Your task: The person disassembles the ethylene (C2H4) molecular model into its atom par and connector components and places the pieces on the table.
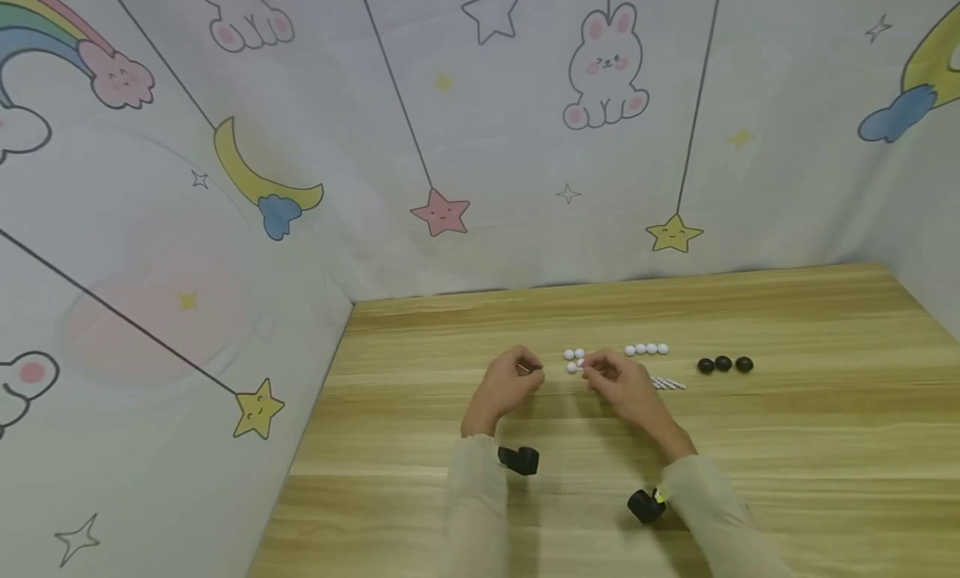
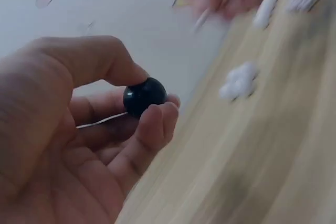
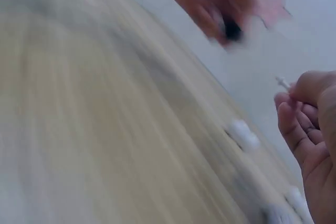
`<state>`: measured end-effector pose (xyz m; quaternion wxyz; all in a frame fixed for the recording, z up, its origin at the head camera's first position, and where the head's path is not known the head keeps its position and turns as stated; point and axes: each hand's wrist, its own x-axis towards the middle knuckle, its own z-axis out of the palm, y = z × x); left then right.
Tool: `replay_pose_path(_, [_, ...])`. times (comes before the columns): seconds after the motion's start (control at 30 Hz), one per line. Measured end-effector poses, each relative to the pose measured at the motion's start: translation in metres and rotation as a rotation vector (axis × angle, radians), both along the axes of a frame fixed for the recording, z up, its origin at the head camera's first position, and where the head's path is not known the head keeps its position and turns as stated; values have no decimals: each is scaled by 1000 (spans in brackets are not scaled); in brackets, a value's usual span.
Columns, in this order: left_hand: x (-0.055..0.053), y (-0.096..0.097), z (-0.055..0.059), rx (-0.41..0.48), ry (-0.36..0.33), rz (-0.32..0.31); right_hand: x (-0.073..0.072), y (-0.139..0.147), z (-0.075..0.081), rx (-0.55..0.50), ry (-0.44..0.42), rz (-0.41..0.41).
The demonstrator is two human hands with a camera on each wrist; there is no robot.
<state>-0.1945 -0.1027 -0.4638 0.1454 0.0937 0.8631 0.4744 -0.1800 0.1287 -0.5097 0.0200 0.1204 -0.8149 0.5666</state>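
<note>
My left hand pinches a shiny black ball between thumb and fingertips, above the wooden table. To its right, my right hand holds a thin, short white stick by one end; the stick's free tip pokes out past the thumb. The hands are apart, with their fingertips turned toward each other. Between and just beyond them, a small cluster of white balls lies on the table, partly covered by the right fingers in the head view.
Several white balls form a row behind the right hand. A bunch of white sticks lies beside that hand, partly hidden by it. Farther right are three black balls. A printed cloth wall borders the wooden table at the back.
</note>
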Motion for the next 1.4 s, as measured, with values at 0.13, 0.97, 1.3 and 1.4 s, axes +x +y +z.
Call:
replay_pose_path(0.13, [-1,-21,8,3,11,96,3,35,-1,51,-7,-132])
replay_pose_path(0.97, [-4,-7,11,-44,45,49,43,34,-11,510,120,-161])
replay_pose_path(1.3, [-3,-2,11,-51,52,40,46,36,-15,506,63,-189])
replay_pose_path(1.4, [-3,0,12,-48,54,38,47,36,-14,500,55,-195])
